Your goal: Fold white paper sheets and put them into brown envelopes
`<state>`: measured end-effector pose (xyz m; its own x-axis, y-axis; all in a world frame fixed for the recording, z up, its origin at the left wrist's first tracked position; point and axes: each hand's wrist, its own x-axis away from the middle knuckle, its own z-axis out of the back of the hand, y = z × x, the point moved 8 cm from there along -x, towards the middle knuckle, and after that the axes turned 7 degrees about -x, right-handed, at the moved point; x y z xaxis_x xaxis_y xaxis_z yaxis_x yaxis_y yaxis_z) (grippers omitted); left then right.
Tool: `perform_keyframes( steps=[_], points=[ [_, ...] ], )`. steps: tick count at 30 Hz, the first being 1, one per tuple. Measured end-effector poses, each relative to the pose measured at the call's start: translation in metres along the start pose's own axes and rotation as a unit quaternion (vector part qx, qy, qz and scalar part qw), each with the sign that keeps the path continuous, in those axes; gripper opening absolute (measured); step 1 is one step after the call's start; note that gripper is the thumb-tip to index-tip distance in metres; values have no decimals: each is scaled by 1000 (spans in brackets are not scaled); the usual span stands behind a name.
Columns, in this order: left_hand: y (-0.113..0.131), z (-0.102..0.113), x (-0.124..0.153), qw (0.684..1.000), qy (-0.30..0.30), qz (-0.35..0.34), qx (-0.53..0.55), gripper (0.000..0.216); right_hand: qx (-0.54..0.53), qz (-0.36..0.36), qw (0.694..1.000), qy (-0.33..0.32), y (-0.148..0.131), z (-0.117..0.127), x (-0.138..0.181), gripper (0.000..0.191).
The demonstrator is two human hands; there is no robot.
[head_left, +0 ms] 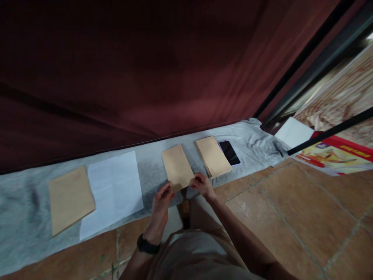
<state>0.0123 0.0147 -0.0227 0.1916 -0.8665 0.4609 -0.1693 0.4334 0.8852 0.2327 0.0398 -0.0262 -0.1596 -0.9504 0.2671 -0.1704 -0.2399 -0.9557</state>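
A brown paper envelope [177,165] lies in front of me on the grey cloth, its near edge reaching past the cloth's front. My left hand [163,196] pinches its near left corner, and my right hand [201,183] pinches the near right corner. Just to the right is a stack of similar brown envelopes [214,156]. On the left a white sheet of paper [114,190] rests flat, with another brown envelope or small pile [71,198] overlapping its left edge.
A smartphone [229,153] with a dark screen lies right of the stack. The narrow grey cloth surface [153,171] runs along a dark red curtain [145,70]. At right are a dark metal bar [329,132], a colourful printed box or sheet [338,153] and tiled floor [279,210].
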Motion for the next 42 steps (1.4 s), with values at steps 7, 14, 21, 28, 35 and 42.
perform_keyframes(
  steps=[7, 14, 21, 28, 35, 42],
  points=[
    [9, -46, -3, 997, -65, -30, 13, 61, -69, 34, 997, 19, -29, 25, -2, 30],
    [28, -123, 2, 987, -135, -64, -59, 45, -11, 107, 988, 106, -62, 97, -2, 37],
    [16, -181, -3, 978, -162, -77, -104, 41, 32, 125, 974, 187, -61, 158, -1, 51],
    [7, -209, -2, 971, -180, -92, -125, 33, 66, 100, 962, 244, -46, 189, -3, 73],
    [2, -212, -5, 969, -167, -104, -146, 32, 71, 84, 965, 237, -32, 195, -8, 72],
    [-3, -207, -9, 969, -153, -111, -156, 31, 89, 82, 965, 233, -27, 196, -9, 67]
  ],
)
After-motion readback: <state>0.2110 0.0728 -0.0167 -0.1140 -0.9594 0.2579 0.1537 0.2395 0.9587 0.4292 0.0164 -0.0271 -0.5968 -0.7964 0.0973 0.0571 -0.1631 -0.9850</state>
